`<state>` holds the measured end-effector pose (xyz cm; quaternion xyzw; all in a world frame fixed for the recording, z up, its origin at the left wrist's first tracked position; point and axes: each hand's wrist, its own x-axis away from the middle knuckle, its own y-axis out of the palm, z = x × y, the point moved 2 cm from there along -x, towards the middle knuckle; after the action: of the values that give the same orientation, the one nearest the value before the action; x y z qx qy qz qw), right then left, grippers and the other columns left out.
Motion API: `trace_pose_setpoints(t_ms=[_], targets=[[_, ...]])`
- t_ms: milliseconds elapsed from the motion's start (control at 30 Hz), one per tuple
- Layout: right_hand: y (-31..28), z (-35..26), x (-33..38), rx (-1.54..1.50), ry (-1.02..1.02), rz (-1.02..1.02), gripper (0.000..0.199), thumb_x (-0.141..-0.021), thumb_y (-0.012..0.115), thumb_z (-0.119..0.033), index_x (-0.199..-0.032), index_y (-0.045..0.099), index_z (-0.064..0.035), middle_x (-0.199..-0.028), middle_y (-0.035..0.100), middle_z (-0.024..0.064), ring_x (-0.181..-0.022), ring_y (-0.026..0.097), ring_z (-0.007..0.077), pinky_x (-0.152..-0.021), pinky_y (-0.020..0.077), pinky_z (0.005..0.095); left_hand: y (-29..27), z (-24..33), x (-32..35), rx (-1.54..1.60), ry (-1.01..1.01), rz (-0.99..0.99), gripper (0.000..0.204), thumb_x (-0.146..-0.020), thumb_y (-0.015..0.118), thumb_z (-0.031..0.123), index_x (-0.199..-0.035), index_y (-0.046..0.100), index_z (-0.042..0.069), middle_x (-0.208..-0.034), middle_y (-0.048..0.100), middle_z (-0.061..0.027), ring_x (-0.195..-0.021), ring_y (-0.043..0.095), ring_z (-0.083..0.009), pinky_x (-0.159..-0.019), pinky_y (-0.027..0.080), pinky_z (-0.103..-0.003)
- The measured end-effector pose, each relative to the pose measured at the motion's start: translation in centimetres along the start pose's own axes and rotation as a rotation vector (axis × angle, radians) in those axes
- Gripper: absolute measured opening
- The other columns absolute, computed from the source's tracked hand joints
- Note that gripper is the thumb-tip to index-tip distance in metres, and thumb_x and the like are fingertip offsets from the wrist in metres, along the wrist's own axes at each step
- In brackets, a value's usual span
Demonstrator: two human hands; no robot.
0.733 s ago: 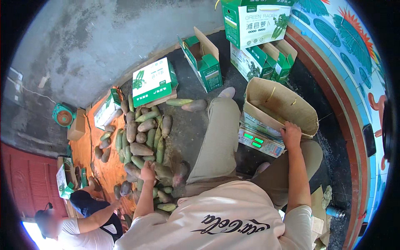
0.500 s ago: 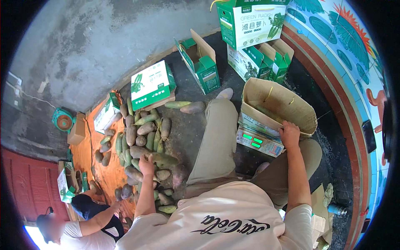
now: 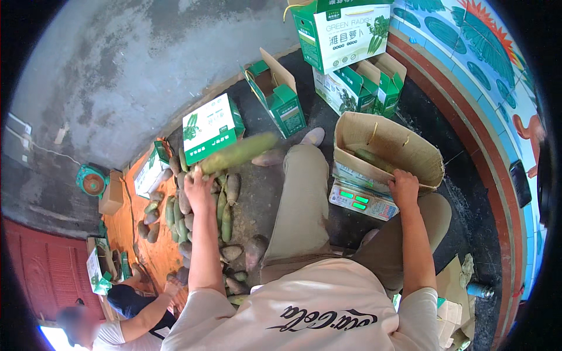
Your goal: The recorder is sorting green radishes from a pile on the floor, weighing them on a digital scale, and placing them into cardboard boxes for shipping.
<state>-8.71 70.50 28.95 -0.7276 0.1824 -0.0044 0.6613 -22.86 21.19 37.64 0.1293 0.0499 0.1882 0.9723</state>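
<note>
My left hand [image 3: 199,186] is closed round one end of a long green radish [image 3: 243,153], which is raised over the pile and smeared by motion. Under and beside that forearm lie several radishes [image 3: 232,190], some green, some brownish with soil. My right hand [image 3: 404,184] grips the near rim of an open cardboard box [image 3: 383,131]. Inside the box one green radish [image 3: 369,157] shows; the rest of its bottom is hidden by the near wall. The box sits on a digital scale [image 3: 360,199] with lit green displays.
A closed white-and-green carton [image 3: 211,126] lies beyond the pile, an open one [image 3: 281,99] right of it. More cartons [image 3: 351,35] are stacked at the back. Left, a co-worker [image 3: 140,316] reaches toward radishes on the orange sheet [image 3: 132,234]. A blue can [image 3: 480,290] stands at right.
My left hand has moved away from me, lifting the green radish off the pile. My right hand stays on the box rim. The view has shifted slightly.
</note>
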Motion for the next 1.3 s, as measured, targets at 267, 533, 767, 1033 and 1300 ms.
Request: trace_pose_setpoints(t_ms=[267, 533, 767, 1033, 1300], targets=[[-0.3, -0.2, 0.0, 0.005, 0.007, 0.011, 0.021, -0.067, 0.069, -0.021, -0.08, 0.058, -0.0093, -0.078, 0.06, 0.0091, -0.078, 0.058, 0.0268, -0.068, 0.0426, 0.0391, 15.0, -0.3, 2.6, 0.117, -0.218, -0.326, 0.026, -0.087, 0.058, 0.021, -0.097, 0.045, 0.0, -0.097, 0.051, -0.0114, -0.09, 0.055, -0.0214, -0.081, 0.051, -0.038], [-0.4, -0.1, 0.0, -0.041, 0.015, 0.048, 0.017, -0.067, 0.068, -0.019, -0.076, 0.058, -0.0089, -0.076, 0.06, 0.0098, -0.077, 0.058, 0.0268, -0.068, 0.0427, 0.04, 25.4, -5.7, 8.2, -0.09, -0.358, -0.593, 0.024, -0.085, 0.06, 0.02, -0.089, 0.047, 0.0, -0.088, 0.053, -0.0085, -0.078, 0.057, -0.016, -0.067, 0.054, -0.029], [-0.2, 0.0, -0.1, -0.047, 0.017, 0.026, 0.019, -0.066, 0.069, -0.019, -0.077, 0.057, -0.0089, -0.075, 0.059, 0.0095, -0.076, 0.058, 0.0275, -0.068, 0.0427, 0.0401, 29.1, -10.4, 12.3, 0.054, -0.675, -0.754, 0.02, -0.089, 0.054, 0.019, -0.096, 0.047, 0.001, -0.095, 0.054, -0.0102, -0.087, 0.056, -0.0178, -0.073, 0.053, -0.031], [0.0, 0.1, 0.0, -0.025, -0.011, 0.023, 0.021, -0.067, 0.069, -0.021, -0.077, 0.056, -0.0093, -0.074, 0.058, 0.0091, -0.075, 0.057, 0.0277, -0.067, 0.0419, 0.0401, 23.9, -4.6, 9.6, -0.346, 0.045, -0.746, 0.025, -0.085, 0.053, 0.009, -0.109, 0.056, 0.002, -0.105, 0.06, -0.0071, -0.095, 0.055, -0.0142, -0.086, 0.041, -0.027], [-0.1, -0.5, -0.4, -0.019, -0.042, 0.032, 0.022, -0.067, 0.069, -0.021, -0.078, 0.054, -0.0093, -0.075, 0.058, 0.0089, -0.075, 0.056, 0.0278, -0.066, 0.0411, 0.0406, 1.6, -9.9, 2.0, -0.909, 0.181, -0.401, 0.021, -0.082, 0.056, 0.013, -0.1, 0.059, 0.003, -0.093, 0.062, -0.0154, -0.087, 0.061, -0.0262, -0.077, 0.046, -0.032]])
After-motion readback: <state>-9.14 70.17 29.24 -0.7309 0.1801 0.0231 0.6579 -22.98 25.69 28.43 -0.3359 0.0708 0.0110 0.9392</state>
